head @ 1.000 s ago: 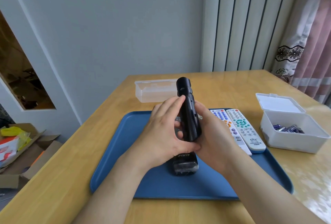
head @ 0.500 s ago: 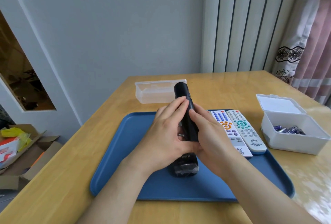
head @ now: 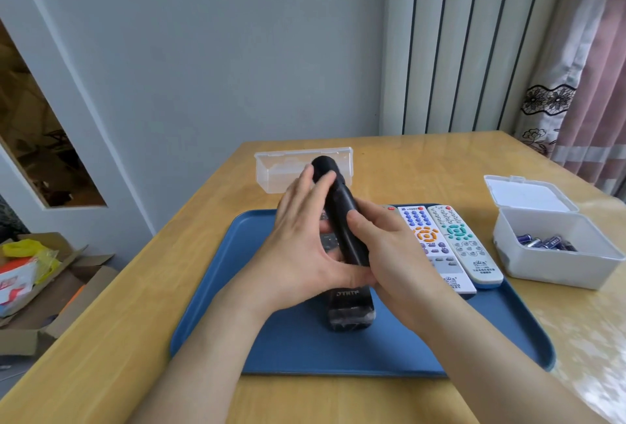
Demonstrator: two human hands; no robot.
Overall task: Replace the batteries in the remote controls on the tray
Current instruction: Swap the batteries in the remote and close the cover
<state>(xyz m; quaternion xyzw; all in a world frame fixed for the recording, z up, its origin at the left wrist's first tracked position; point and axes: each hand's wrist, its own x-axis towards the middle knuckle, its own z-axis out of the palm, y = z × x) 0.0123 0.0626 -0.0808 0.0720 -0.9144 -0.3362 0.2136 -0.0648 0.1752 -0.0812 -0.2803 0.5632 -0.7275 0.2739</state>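
1. Above the tray (head: 257, 339), the black remote (head: 342, 217) tilts far end up. The right hand (head: 396, 254) curls round its lower half, and the left hand (head: 301, 254) presses nearly straight fingers against its side.
2. Forcing the cover could make it slip onto the second black remote (head: 350, 308) lying on the tray.
3. Right of the tray, the open battery box (head: 555, 267) could get knocked.

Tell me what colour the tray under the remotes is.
The tray is plain blue; the head view shows it clearly.
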